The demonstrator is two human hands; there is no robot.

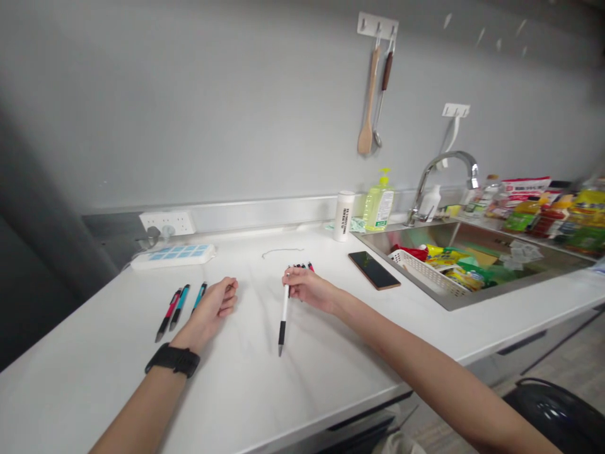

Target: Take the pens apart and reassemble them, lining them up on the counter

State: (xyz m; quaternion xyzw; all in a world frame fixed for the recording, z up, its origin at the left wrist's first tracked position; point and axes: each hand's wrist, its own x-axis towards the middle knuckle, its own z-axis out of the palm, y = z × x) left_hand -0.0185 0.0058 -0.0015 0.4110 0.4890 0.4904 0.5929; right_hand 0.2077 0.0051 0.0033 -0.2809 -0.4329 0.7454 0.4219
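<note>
One pen, maybe more, right hand

White pen with a black grip; pink and teal pens, black-tipped; white surface; black watch; yellow-green soap bottle.

**Around the desk: sink, phone and wall tools**

A white desk fills the lower frame. At mid left, a white power strip with blue buttons lies just below a wall socket. A thin wire lies loose near the centre. Right of centre, a dark phone lies flat beside the steel sink, where a white basket sits among coloured packets. Behind stand a white canister and a green soap bottle, with a curved faucet to their right. At upper right, a wooden spoon and a ladle hang from a hook rail. Bottles crowd the far right edge. A black chair shows at lower right.
</note>
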